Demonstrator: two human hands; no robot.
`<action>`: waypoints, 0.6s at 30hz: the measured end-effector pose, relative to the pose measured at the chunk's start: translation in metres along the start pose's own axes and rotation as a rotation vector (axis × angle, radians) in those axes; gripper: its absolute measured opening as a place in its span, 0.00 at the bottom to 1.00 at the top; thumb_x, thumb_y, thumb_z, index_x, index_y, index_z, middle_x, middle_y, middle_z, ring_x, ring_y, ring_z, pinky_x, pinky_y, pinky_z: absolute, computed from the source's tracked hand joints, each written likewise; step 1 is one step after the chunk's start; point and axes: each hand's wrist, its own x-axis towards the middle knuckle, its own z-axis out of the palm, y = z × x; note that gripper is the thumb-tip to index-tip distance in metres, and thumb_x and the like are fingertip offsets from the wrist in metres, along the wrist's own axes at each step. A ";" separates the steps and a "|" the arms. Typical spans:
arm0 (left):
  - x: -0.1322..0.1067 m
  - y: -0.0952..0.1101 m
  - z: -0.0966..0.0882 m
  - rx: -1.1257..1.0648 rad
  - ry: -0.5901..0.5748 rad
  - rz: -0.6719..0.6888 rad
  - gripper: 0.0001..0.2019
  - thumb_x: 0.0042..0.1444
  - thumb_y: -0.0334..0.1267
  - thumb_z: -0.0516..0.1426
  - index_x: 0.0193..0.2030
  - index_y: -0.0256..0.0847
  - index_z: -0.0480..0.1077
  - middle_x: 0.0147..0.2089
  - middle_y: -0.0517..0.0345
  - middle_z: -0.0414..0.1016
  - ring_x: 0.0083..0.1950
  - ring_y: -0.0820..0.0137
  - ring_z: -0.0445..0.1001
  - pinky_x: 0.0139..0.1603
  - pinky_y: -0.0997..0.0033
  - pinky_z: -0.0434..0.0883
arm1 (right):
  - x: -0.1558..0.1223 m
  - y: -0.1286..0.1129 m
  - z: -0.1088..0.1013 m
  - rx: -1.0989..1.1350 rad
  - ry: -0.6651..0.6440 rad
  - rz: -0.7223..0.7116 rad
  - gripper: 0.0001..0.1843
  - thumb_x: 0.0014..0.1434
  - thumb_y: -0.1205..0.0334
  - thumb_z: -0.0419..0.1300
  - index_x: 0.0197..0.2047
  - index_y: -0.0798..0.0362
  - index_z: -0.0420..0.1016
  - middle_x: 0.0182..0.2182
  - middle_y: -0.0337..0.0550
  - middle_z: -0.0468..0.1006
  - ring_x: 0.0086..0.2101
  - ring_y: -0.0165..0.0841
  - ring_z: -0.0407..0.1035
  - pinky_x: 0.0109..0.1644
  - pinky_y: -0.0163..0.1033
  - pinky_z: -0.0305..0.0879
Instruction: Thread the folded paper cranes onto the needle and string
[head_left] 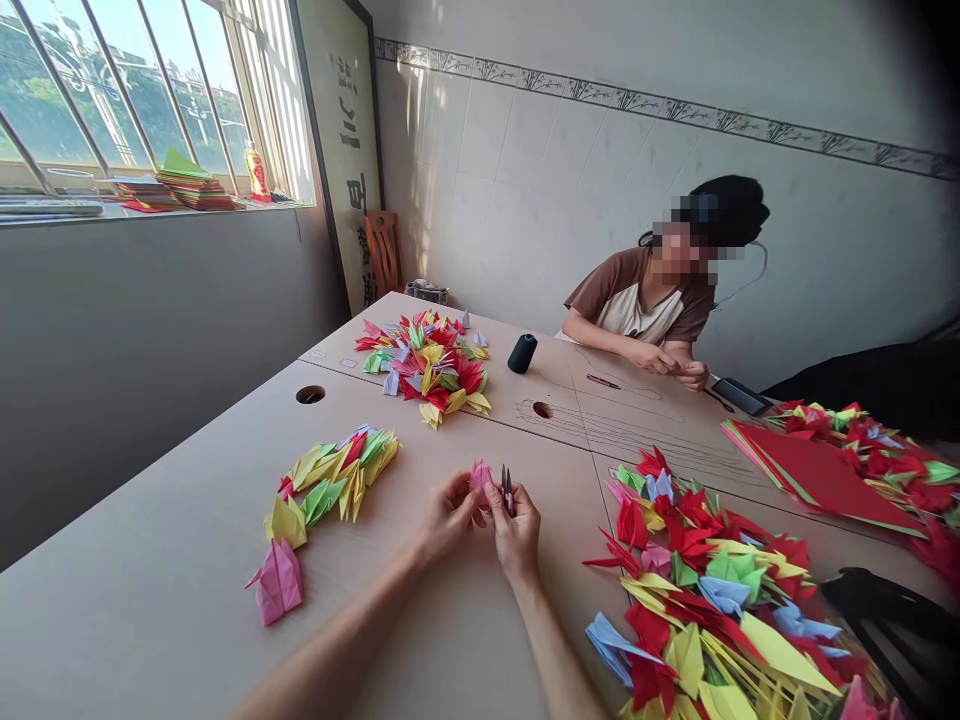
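Between my two hands, a small pink paper crane (481, 478) is pinched by my left hand (450, 518). My right hand (516, 530) grips small black-handled scissors (508, 490) right beside the crane, its fingertips close to the pink paper. Left of my hands, a row of yellow, green and red paper cranes (334, 480) lies on the pale wooden table (150, 600), ending in a larger pink crane (276, 582). To my right sits a big heap of multicoloured cranes (697, 590), a short reach from my right hand.
Across the table, a seated person (645, 320) works with both hands. A black thread spool (522, 352) stands beside another crane heap (427, 365). A stack of red paper (825, 480) and more cranes lie at right, and a phone (739, 396) lies nearby.
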 end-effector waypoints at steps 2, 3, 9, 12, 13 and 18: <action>0.001 -0.002 0.000 -0.010 0.009 0.013 0.16 0.57 0.48 0.54 0.40 0.35 0.67 0.30 0.56 0.73 0.22 0.76 0.70 0.19 0.79 0.64 | 0.001 0.001 0.000 0.045 -0.020 0.024 0.15 0.54 0.51 0.60 0.34 0.56 0.70 0.23 0.37 0.70 0.22 0.26 0.61 0.25 0.30 0.60; 0.001 -0.003 -0.001 -0.013 0.018 0.022 0.15 0.57 0.48 0.53 0.40 0.35 0.66 0.29 0.56 0.73 0.22 0.76 0.69 0.19 0.79 0.64 | 0.001 0.001 0.000 0.062 -0.037 0.035 0.16 0.54 0.51 0.60 0.35 0.57 0.70 0.23 0.37 0.70 0.22 0.26 0.62 0.25 0.31 0.61; 0.001 -0.005 -0.002 -0.019 0.011 0.031 0.16 0.57 0.48 0.53 0.41 0.36 0.67 0.27 0.57 0.72 0.24 0.75 0.70 0.22 0.78 0.65 | 0.003 0.004 -0.001 0.104 -0.076 0.027 0.14 0.54 0.52 0.60 0.35 0.56 0.69 0.21 0.36 0.69 0.21 0.26 0.61 0.25 0.30 0.61; 0.002 -0.002 -0.002 -0.013 -0.009 0.013 0.17 0.56 0.49 0.54 0.42 0.36 0.67 0.31 0.54 0.74 0.26 0.74 0.71 0.25 0.76 0.67 | 0.003 0.006 0.001 0.119 -0.057 0.024 0.14 0.55 0.52 0.60 0.35 0.56 0.68 0.22 0.37 0.70 0.22 0.27 0.63 0.26 0.31 0.63; 0.002 -0.001 -0.002 -0.013 -0.014 0.014 0.17 0.56 0.49 0.54 0.42 0.36 0.68 0.33 0.52 0.75 0.27 0.74 0.71 0.26 0.76 0.68 | 0.003 0.006 0.001 0.128 -0.054 0.027 0.15 0.54 0.51 0.60 0.35 0.56 0.68 0.22 0.37 0.70 0.22 0.28 0.64 0.26 0.32 0.63; 0.002 0.005 -0.003 -0.040 -0.048 -0.010 0.15 0.56 0.47 0.55 0.39 0.36 0.67 0.35 0.51 0.75 0.29 0.73 0.73 0.28 0.75 0.69 | 0.003 0.001 0.001 0.067 -0.028 0.018 0.15 0.53 0.51 0.61 0.34 0.56 0.70 0.24 0.39 0.73 0.23 0.29 0.66 0.27 0.33 0.64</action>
